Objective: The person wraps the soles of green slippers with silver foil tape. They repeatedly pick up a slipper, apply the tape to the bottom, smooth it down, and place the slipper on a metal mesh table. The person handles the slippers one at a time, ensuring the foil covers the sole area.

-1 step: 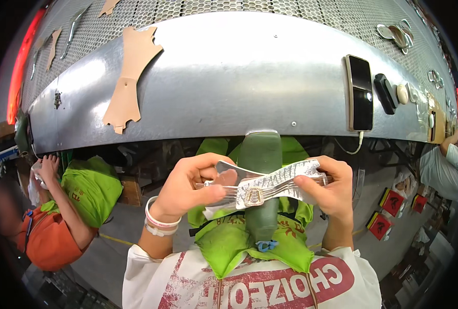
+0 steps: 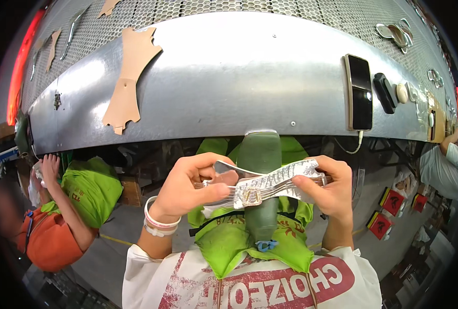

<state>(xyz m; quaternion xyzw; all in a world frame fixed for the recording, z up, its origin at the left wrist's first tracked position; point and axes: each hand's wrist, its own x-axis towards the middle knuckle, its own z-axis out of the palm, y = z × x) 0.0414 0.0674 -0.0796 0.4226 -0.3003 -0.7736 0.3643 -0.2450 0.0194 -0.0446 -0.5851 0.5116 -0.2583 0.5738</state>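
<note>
Both hands hold a silvery shoe upper (image 2: 278, 184) with crossed, glittering straps, clear strips and a small square buckle. My left hand (image 2: 187, 188) is closed on its left end, with the thumb on top. At the right end, my right hand (image 2: 332, 188) grips it with the thumb pressed on the bands. The upper is held above a dark green, rounded block (image 2: 262, 152), which stands upright between my legs, below the bench edge. Part of the block is hidden behind the straps. Fingers on the underside are partly out of sight.
Ahead is a metal bench (image 2: 229, 87) bearing a tan cut-out (image 2: 126, 80), a phone (image 2: 360, 92) with a cable and a black case (image 2: 385, 93). Behind it runs a honeycomb mesh belt (image 2: 290, 7) carrying shoe pieces. Co-workers sit at left and right; red boxes (image 2: 380, 225) are at lower right.
The upper has tilted very slightly in my hands, and its sheen has shifted. Both hands keep their grip almost unmoved.
</note>
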